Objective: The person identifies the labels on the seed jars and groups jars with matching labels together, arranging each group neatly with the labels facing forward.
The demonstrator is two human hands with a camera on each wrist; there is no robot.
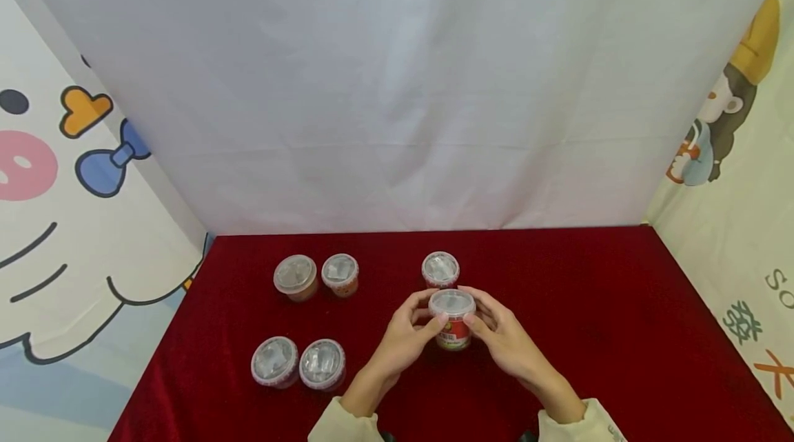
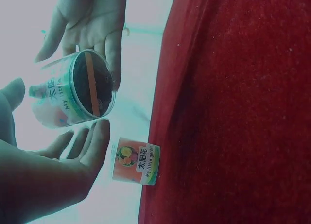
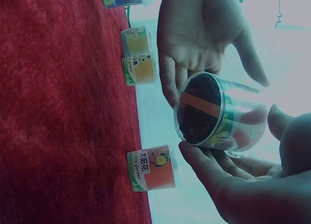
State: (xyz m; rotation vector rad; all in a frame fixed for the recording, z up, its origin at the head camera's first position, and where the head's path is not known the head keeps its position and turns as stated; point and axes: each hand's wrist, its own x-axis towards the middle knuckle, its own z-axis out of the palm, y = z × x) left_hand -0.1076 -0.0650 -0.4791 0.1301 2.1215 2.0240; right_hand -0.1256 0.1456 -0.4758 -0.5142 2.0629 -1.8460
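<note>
My left hand (image 1: pixel 407 333) and right hand (image 1: pixel 505 335) hold a lidded plastic cup (image 1: pixel 453 332) between them, thumbs at the front, fingers round the sides. Its label is red and green with a clear lid on top. Both wrist views show the cup (image 2: pixel 95 83) raised above the cloth. Through its clear base (image 3: pixel 199 107) dark contents and an orange strip are visible. Right behind it stands a similar cup (image 1: pixel 440 268) with an orange-red "My little garden" label, partly hidden in the head view.
On the left of the red cloth (image 1: pixel 589 304) stand two lidded cups at the back, a wider one (image 1: pixel 296 276) and a smaller one (image 1: pixel 340 274). Two more, one cup (image 1: pixel 275 361) beside another (image 1: pixel 322 363), stand nearer the front. A white curtain (image 1: pixel 397 97) hangs behind the cloth.
</note>
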